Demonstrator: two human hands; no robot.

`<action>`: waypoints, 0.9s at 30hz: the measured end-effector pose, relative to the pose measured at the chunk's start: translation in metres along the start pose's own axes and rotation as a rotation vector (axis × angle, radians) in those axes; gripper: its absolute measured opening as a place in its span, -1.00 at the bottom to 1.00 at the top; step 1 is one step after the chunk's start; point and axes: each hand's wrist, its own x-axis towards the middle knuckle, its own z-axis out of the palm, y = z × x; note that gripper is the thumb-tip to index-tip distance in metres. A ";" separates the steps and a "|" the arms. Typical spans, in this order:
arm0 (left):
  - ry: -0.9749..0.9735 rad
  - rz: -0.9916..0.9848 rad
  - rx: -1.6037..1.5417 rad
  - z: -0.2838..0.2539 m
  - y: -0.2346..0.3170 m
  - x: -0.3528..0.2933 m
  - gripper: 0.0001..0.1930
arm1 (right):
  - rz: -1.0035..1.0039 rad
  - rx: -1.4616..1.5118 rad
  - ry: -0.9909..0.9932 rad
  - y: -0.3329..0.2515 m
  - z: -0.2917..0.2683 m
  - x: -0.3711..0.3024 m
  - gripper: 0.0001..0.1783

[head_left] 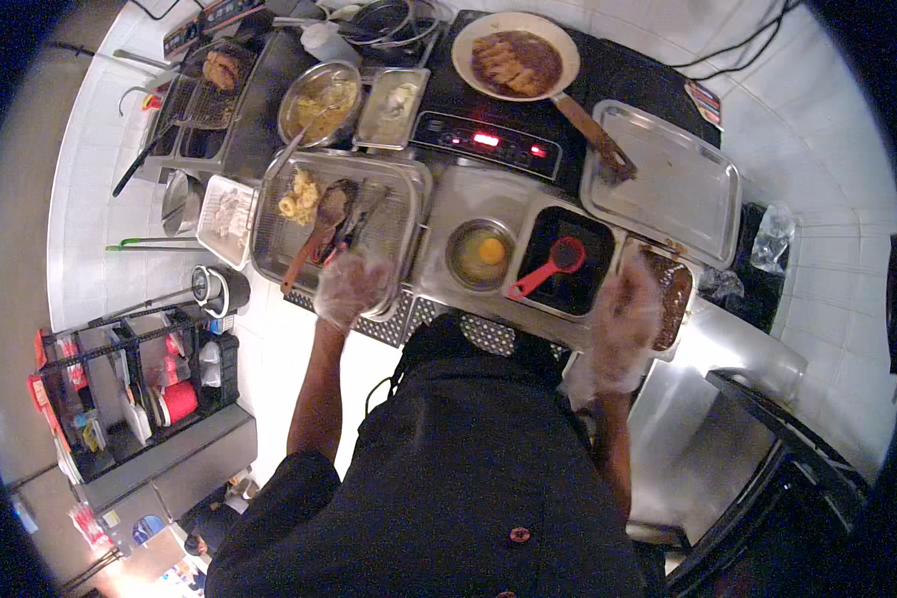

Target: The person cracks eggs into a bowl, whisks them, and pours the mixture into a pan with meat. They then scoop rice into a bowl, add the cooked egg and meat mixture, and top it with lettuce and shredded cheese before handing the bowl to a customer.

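Observation:
Both of my hands wear clear plastic gloves. My left hand is at the front edge of a steel tray with a wire rack and is closed around the handle end of dark tongs, whose tips lie on the rack. A wooden spoon and a battered piece of food rest on the same rack. My right hand is blurred. Its fingers are stretched out and hold nothing, next to a container of brown crumbs.
A small bowl with a raw egg and a black tub with a red scoop sit between my hands. Behind them are a pan of cutlet in sauce on an induction hob, an empty steel tray, a fryer basket and steel containers.

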 end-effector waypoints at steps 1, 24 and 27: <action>-0.280 -0.299 -0.275 -0.003 0.014 0.004 -0.80 | 0.004 0.025 -0.027 -0.016 0.018 -0.016 -0.71; -0.112 -0.474 -0.867 -0.019 -0.092 -0.021 -0.58 | -0.073 -0.506 -0.166 -0.011 0.231 -0.138 -0.60; -0.132 -0.477 -0.949 -0.008 -0.095 -0.036 -0.52 | 0.172 -0.338 -0.331 -0.044 0.223 -0.113 -0.58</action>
